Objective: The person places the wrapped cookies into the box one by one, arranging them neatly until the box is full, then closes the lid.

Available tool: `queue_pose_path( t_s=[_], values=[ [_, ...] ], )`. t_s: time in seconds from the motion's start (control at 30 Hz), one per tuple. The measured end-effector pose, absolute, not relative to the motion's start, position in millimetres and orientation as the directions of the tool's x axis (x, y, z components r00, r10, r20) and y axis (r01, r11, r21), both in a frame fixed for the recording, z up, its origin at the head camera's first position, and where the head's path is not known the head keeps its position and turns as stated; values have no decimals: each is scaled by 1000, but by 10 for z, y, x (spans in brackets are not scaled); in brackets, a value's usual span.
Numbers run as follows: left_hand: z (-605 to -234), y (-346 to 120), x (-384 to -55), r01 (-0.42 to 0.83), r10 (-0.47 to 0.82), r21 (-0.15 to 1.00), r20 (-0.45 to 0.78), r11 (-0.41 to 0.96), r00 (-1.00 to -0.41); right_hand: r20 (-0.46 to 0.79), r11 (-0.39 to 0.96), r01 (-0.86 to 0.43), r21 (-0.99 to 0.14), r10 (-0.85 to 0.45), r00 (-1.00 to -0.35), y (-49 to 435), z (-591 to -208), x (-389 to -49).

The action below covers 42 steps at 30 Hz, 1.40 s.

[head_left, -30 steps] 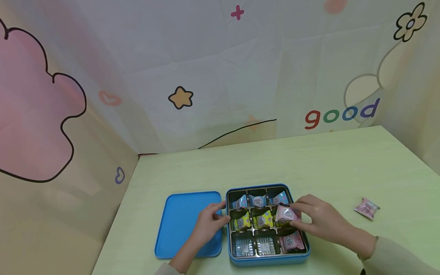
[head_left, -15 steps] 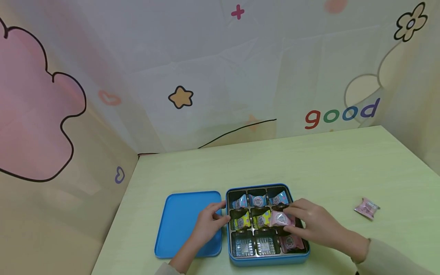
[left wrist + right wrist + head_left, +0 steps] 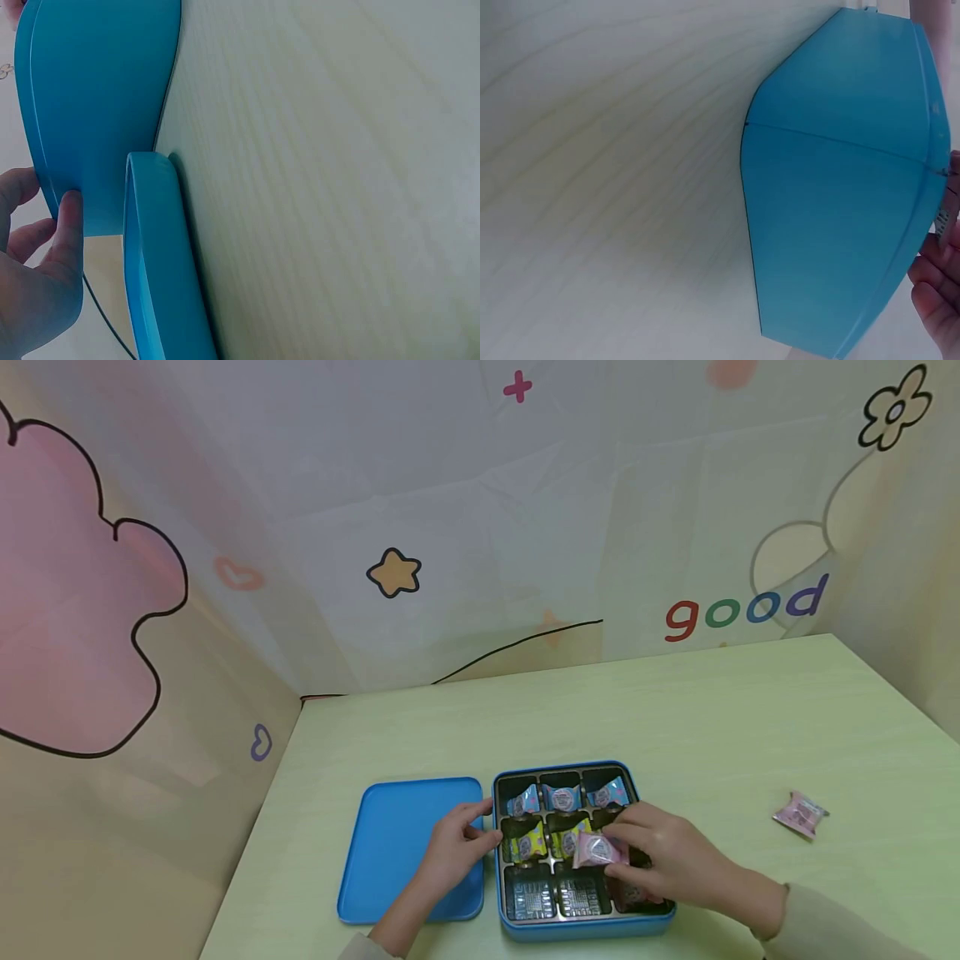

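In the head view my right hand (image 3: 675, 858) pinches a pink-wrapped candy (image 3: 592, 850) between thumb and fingers, over the middle of a blue tin (image 3: 585, 931). The tin's tray has square compartments: blue-wrapped candies (image 3: 562, 797) fill the back row, and yellow-wrapped candies (image 3: 528, 842) lie in the left and middle of the second row. Another pink candy (image 3: 633, 896) sits front right, partly hidden by my right hand. The other two front compartments are bare. My left hand (image 3: 459, 843) touches the tin's left side, its fingertips at the rim and wall in the left wrist view.
A blue lid (image 3: 401, 839) lies on the table left of the tin, partly under my left forearm. One more pink-wrapped candy (image 3: 801, 815) lies on the pale green table to the right. A printed cloth backdrop (image 3: 465, 527) stands behind the table.
My right hand has carried the pink candy leftward and slightly nearer, from the second row's right compartment toward the middle, over the divider. My left hand has not visibly moved.
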<state>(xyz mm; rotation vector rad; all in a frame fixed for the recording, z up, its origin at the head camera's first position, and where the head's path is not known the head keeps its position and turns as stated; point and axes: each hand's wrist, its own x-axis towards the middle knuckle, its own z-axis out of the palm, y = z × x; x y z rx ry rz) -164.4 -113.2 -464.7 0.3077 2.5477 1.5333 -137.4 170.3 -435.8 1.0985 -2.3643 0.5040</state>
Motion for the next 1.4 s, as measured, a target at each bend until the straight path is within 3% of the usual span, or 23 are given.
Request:
queue_pose_path(
  t_s=[0.57, 1.0, 1.4],
  values=[
    [-4633, -1136, -1621, 88, 245, 898, -23, 431, -969, 570, 542, -836, -90, -660, -489, 1580, -4410, -1334],
    [-4634, -1136, -1634, 85, 243, 887, -31, 453, -969, 495, 544, -834, -90, -702, -512, 1544, -4425, -1301],
    [-4652, -1139, -1643, 87, 246, 887, -31, 453, -969, 502, 510, -856, -82, -721, -478, 1528, -4424, -1296]
  ],
)
